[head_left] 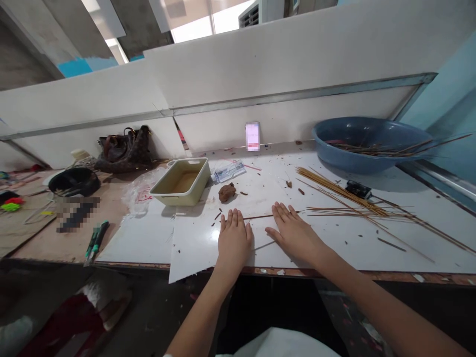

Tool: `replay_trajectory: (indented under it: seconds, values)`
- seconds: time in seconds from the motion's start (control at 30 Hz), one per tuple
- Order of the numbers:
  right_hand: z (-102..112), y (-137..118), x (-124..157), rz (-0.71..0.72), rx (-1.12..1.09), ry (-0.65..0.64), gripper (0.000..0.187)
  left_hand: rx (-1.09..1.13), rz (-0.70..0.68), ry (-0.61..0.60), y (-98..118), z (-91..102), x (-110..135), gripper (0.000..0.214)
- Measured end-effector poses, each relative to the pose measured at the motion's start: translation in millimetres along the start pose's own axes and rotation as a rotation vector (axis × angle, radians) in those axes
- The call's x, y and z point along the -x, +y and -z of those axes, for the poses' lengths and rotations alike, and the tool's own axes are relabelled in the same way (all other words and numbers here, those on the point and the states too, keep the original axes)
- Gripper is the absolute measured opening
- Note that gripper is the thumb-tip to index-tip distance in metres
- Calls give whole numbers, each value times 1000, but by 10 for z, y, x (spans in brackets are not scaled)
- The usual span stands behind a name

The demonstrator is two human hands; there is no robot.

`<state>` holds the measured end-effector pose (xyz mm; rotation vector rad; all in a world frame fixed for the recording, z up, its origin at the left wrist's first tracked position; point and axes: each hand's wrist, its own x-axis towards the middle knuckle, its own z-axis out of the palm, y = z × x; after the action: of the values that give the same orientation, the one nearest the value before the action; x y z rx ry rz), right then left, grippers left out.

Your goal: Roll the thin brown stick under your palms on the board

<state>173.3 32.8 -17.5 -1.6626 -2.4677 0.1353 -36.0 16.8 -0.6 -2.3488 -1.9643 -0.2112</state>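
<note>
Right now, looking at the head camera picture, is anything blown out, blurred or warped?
Head view: the ceiling window is blown out white; the long white partition wall bows from lens distortion; the screen of the small upright phone and a dark object on the brown table are pixelated; left hand and right hand look sharp, casting faint shadows.

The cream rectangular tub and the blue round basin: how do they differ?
The cream rectangular plastic tub is boxy and looks empty; the blue round plastic basin is wider and holds thin brown sticks. The tub sits near the middle, the basin far right. Both are open-topped.
</note>
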Motion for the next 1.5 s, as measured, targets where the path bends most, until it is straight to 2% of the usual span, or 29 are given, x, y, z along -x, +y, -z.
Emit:
replay_trajectory:
  seconds: [0.2,0.27,0.43,0.5,0.7,0.77,1.0,1.07,1.2,1.27,1.33,1.5]
  values:
    - [-261,12,403,54,24,108,91,-48,-80,120,-59,-201,477,57]
    - [-251,65,374,71,21,99,88,-51,-85,120,-78,-217,470,57]
    - [-55,141,26,56,7,28,87,-24,-22,68,-69,-95,100,56]
    - [-44,131,13,49,1,34,87,-12,-10,66,-64,-65,66,56]
    - [-212,102,467,88,10,117,86,-44,-72,102,-111,-124,505,55]
    - [-211,125,506,107,14,104,85,-56,-76,98,-118,-131,545,56]
    - [25,221,68,74,-13,-26,87,-22,3,69,-75,-61,73,58]
    - [5,216,98,82,-15,-8,86,-18,0,87,-88,-98,104,59]
    - [-177,200,380,101,9,79,85,-50,-43,136,-143,-219,412,57]
    - [-232,211,445,107,18,93,85,-60,-54,141,-159,-234,486,57]
    - [-209,236,383,112,13,86,84,-65,-51,120,-152,-192,424,57]
    - [-42,275,43,72,2,-2,89,-35,29,41,-92,-57,63,59]
